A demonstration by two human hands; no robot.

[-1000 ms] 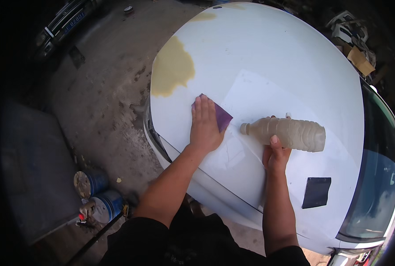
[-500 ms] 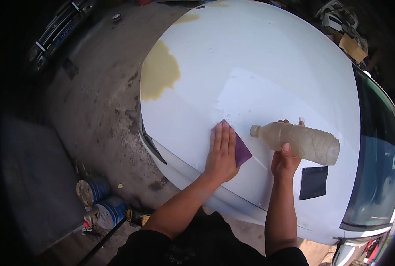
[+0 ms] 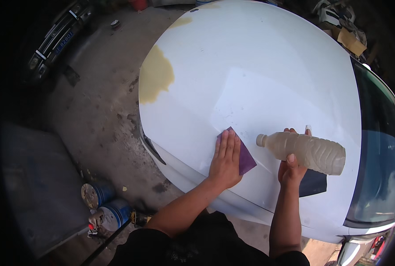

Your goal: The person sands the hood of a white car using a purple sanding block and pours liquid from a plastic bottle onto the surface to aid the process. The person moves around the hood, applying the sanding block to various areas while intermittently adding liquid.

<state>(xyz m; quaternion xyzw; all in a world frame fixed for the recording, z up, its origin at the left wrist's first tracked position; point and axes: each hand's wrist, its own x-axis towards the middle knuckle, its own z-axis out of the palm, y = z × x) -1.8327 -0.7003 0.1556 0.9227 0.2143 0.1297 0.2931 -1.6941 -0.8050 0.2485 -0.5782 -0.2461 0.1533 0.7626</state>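
Head view: left fisheye of a head-worn pair, upright, looking steeply down onto the hood (image 3: 268,66). Left hand (image 3: 225,167) and right hand (image 3: 291,172) sit fairly near, arms (image 3: 184,201) entering from lower edge. Windshield (image 3: 377,177) bends along right rim; floor (image 3: 102,115) left; another car (image 3: 57,37) farther off, upper left.

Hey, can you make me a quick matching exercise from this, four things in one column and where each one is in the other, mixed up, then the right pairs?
Things
1. Plastic bottle
2. Purple sheet
3. Black sheet
4. Tan patch

Places
A. At the left edge of the white hood
B. Lying on the hood, partly hidden behind the right hand and bottle
C. Held in the right hand, neck pointing left
D. Flat under the left hand

Right pairs: 1-C, 2-D, 3-B, 4-A
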